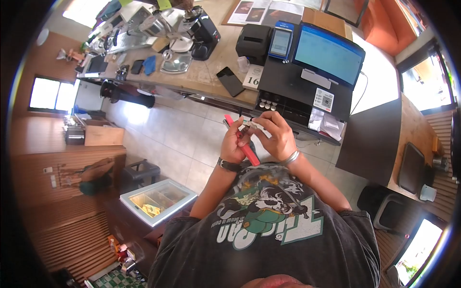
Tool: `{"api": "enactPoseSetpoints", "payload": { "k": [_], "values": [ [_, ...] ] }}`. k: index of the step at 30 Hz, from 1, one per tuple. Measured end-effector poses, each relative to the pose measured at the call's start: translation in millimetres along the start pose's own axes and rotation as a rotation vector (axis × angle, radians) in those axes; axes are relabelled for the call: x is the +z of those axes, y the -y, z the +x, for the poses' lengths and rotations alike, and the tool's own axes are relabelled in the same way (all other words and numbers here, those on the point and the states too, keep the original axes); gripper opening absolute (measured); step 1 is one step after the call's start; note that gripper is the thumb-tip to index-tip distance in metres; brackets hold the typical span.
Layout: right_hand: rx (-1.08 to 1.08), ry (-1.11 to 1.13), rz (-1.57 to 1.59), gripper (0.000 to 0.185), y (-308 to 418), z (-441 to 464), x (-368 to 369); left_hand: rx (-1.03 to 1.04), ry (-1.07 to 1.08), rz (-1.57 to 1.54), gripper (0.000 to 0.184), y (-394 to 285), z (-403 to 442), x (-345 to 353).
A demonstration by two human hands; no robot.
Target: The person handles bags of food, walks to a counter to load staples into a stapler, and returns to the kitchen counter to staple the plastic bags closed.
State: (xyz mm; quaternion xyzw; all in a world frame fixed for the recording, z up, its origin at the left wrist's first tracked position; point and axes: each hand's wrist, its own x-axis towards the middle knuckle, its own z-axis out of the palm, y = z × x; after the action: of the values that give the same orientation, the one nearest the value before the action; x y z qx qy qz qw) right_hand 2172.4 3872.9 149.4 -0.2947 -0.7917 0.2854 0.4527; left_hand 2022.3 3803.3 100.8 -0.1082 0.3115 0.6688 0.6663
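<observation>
A: Where lies the red strip (250, 154)?
B: In the left grip (233, 147), held aslant from eleven to five o'clock; whether the right grip (278, 137), at two, holds anything, I cannot tell.
A: Handling?
B: Presumably light, stiff; hold mid-length.

tan counter (204, 74), dark phone (230, 81), blue cloth (150, 65)

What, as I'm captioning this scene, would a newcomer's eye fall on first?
Probably the bright red object in the left hand, near the picture's centre, with the right hand close by. Next, the lit blue screen at upper right, and the cartoon print on the dark shirt below.
</observation>
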Motion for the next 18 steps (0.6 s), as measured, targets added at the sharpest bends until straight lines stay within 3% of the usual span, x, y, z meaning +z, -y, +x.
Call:
{"api": "enactPoseSetpoints", "payload": {
  "k": [7,12,18],
  "values": [
    [0.097,0.117,0.265,0.022,-11.8,-1.6,-2.5,-0.055,-0.022,0.032,0.023,-3.0,-0.2,0.0],
    [-0.294,0.242,0.003,0.027,-8.0,13.9,-16.9,-0.112,-0.051,0.077,0.019,-5.6,2.5,-7.4],
    [-0.478,0.418,-0.082,0.034,-17.7,20.0,-26.5,-0.091,-0.134,0.177,0.02,-4.1,-2.2,-4.5]
  ]
}}
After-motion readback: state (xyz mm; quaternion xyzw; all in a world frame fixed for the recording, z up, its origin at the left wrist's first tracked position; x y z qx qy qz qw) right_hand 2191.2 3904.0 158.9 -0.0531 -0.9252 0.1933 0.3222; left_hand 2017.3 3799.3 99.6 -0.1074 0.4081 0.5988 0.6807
